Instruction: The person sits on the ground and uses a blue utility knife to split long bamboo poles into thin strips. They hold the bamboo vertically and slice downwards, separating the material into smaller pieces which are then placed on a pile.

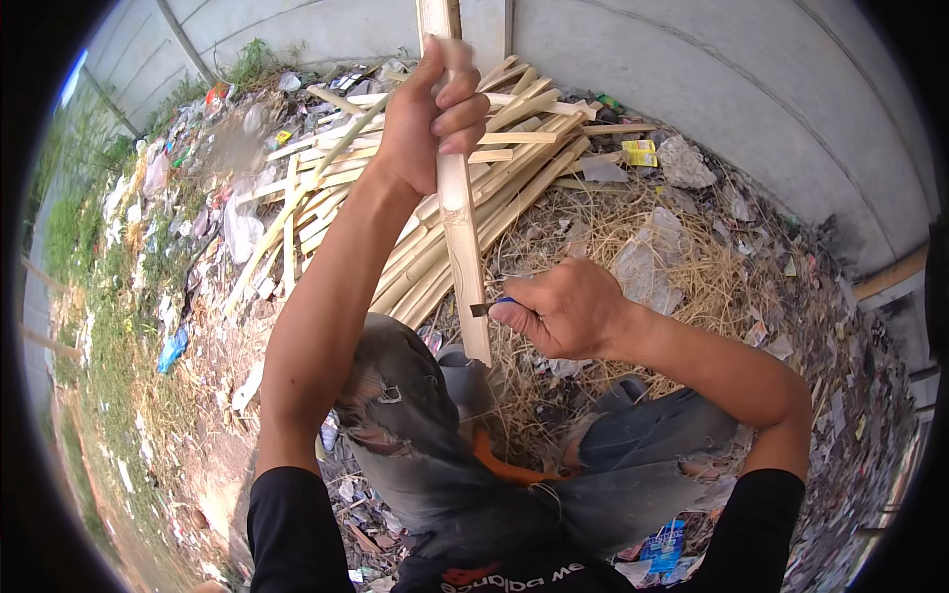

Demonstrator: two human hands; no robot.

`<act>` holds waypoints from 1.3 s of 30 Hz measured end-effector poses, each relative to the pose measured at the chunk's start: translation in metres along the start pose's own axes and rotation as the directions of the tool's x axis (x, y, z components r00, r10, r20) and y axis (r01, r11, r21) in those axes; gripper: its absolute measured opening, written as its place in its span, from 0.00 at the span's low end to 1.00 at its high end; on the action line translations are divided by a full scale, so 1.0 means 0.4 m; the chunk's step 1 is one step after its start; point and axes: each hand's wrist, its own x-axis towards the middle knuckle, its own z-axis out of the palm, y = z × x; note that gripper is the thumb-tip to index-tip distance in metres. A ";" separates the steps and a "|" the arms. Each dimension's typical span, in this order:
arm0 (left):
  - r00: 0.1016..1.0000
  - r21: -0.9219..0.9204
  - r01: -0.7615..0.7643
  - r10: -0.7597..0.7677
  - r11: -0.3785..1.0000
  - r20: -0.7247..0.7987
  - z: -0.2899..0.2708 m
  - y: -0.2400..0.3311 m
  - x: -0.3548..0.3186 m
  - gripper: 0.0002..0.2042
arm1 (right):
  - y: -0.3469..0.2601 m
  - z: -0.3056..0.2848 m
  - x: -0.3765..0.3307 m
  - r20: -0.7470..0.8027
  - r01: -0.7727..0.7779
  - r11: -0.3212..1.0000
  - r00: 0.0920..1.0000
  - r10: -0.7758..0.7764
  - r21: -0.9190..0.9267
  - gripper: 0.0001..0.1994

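A long split bamboo strip stands nearly upright before me, its lower end above the ground between my knees. My left hand is wrapped around its upper part, with the fingertips slightly blurred. My right hand is closed around a small knife, whose handle shows a bit of blue. The short dark blade lies across the strip near its lower end and appears to touch it. Most of the handle is hidden in my fist. Just beyond the strip lies a loose pile of pale split bamboo strips.
A grey concrete wall runs behind the pile and along the right. Dry shavings cover the ground at right, near a rough pale lump. Litter and green weeds spread across the left. Something orange lies between my bent legs.
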 end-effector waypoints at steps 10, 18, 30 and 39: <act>0.979 -0.184 -0.171 0.188 0.968 0.080 -0.040 0.102 -0.012 0.15 | 0.057 -0.027 -0.023 0.130 0.089 0.990 0.986 -0.102 0.107 0.19; 0.981 -0.099 -0.193 0.195 0.976 0.011 -0.045 0.070 -0.018 0.16 | 0.086 -0.078 -0.028 -0.031 -0.094 0.863 0.992 0.126 0.496 0.17; 0.868 0.250 -0.171 0.266 0.953 -0.419 0.032 -0.009 -0.002 0.15 | 0.044 -0.078 -0.004 0.089 -0.158 0.866 0.987 0.131 0.474 0.17; 0.869 0.258 -0.026 0.149 0.966 -0.472 0.058 -0.046 -0.007 0.14 | 0.060 -0.119 0.017 -0.054 -0.246 0.968 0.967 0.248 0.045 0.24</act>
